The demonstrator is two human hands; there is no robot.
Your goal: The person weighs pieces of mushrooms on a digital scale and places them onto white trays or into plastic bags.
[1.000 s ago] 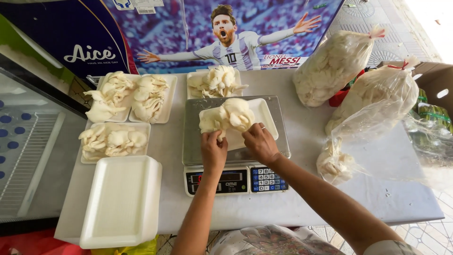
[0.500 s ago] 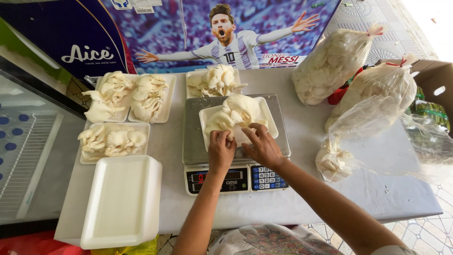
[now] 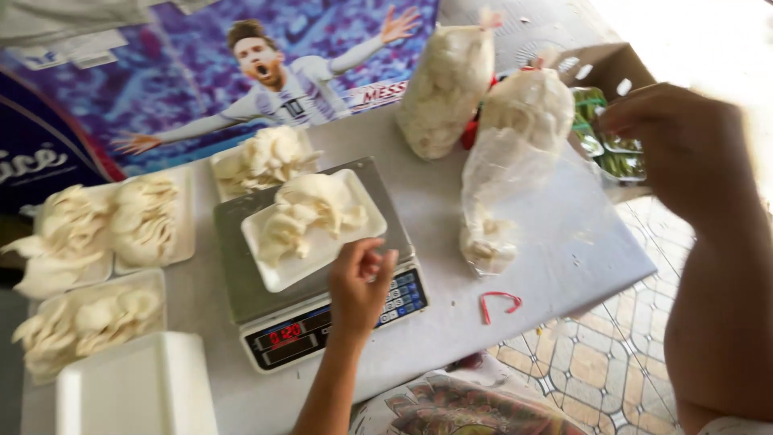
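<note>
Left hand (image 3: 360, 283) rests at the near edge of the scale (image 3: 310, 270), fingers loosely curled, grip empty, just beside the white foam tray (image 3: 312, 228) of pale crackers sitting on the scale pan. Right hand (image 3: 688, 149) is raised toward the clear bag (image 3: 515, 153) (blurred; can't tell its grip). More filled trays (image 3: 121, 234) lie left on the table (image 3: 555, 266).

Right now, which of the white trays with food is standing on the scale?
The tray just beyond the left hand stands on the scale. The other filled trays lie on the table beside or behind it.
</note>
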